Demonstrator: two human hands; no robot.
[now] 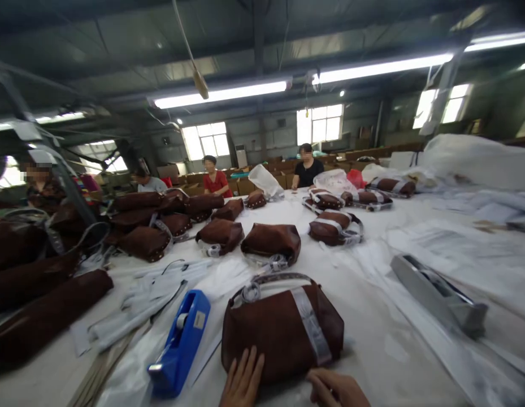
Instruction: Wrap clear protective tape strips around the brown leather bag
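A brown handbag [274, 330] with a wrapped handle and a clear tape band lies on the white table [381, 339] right in front of me. My left hand [242, 380] rests flat on its near edge, fingers stretched out. My right hand [336, 389] sits at the bag's near right corner with its fingers curled in a pinch; what they hold is hidden. A blue tape dispenser [179, 342] lies just left of the bag.
Several more brown bags [270, 240] lie across the table and pile up at the left [29, 294]. A grey tape dispenser [440, 294] lies to the right. White wrapping sheets [152, 294] lie about. People sit at the far side [307, 167].
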